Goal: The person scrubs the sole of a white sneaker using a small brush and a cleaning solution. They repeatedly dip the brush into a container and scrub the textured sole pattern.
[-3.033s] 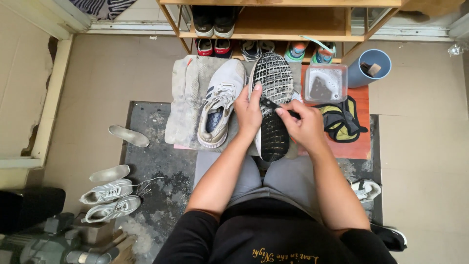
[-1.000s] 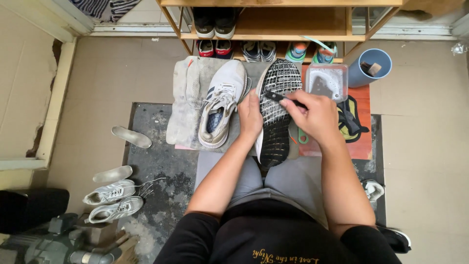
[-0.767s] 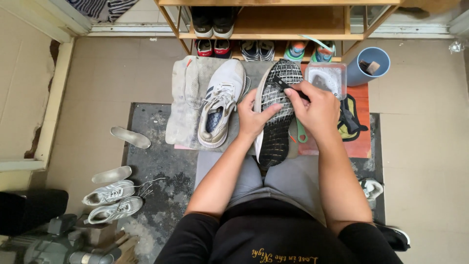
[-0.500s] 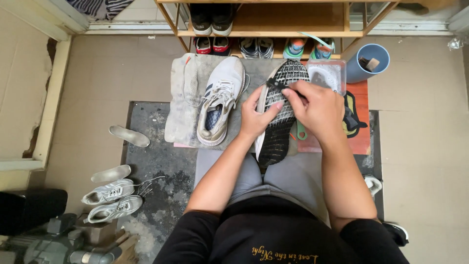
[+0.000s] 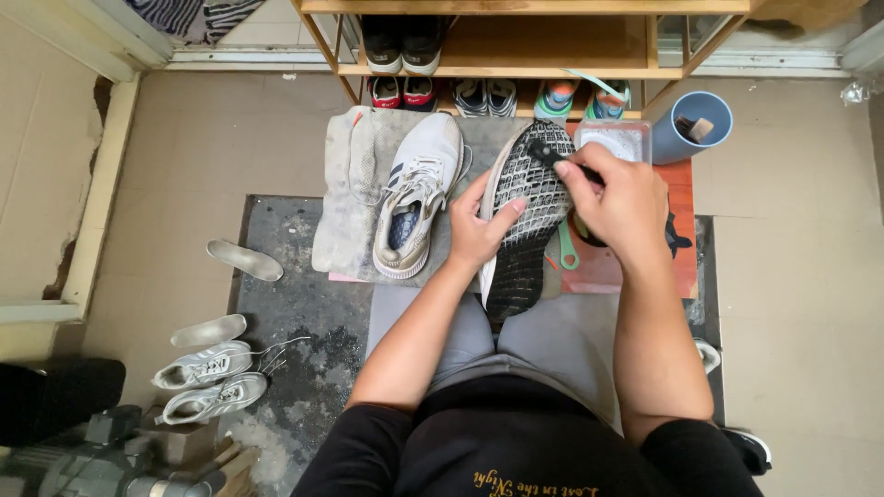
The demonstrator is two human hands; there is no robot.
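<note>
Tiled floor, wooden shoe rack ahead; my left hand grips the upturned sneaker over my lap, sole up; my right hand pinches a black brush against the toe tread; second white sneaker on grey towel, left side.

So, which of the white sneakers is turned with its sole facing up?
The sneaker with the black grid sole, held in the left hand. The white sneaker on the grey cloth and the pair on the floor sit upright.
</note>
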